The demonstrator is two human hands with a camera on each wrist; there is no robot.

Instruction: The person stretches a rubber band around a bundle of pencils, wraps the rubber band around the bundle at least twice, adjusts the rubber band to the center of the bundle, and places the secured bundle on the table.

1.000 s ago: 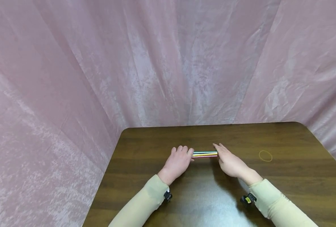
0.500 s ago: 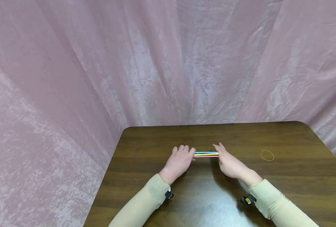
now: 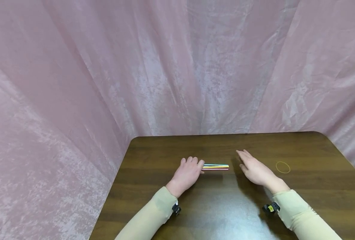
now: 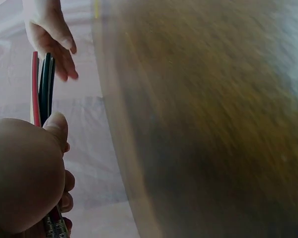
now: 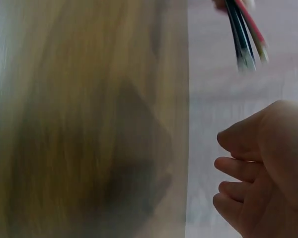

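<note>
My left hand (image 3: pixel 186 172) grips a bundle of slim coloured pencils (image 3: pixel 215 166), held roughly level above the table. Red, yellow, green-blue and dark ones show, their free ends pointing right. In the left wrist view the pencils (image 4: pixel 41 91) stick out beyond the thumb, and some printed marks show below the fist. My right hand (image 3: pixel 256 170) hovers apart from the bundle, to its right, with fingers extended and nothing in it. The right wrist view shows the pencils' ends (image 5: pixel 246 47) fanned slightly, away from the right hand's fingers (image 5: pixel 238 168).
A thin yellow rubber band (image 3: pixel 283 167) lies on the brown wooden table (image 3: pixel 171 146), right of my right hand. Pink curtains (image 3: pixel 165 66) hang behind the table and at its left. Small cameras (image 3: pixel 271 208) are strapped to both wrists.
My right hand has come away from the pencils' ends and moved right, toward the rubber band. The left hand keeps its grip, almost in the same place.
</note>
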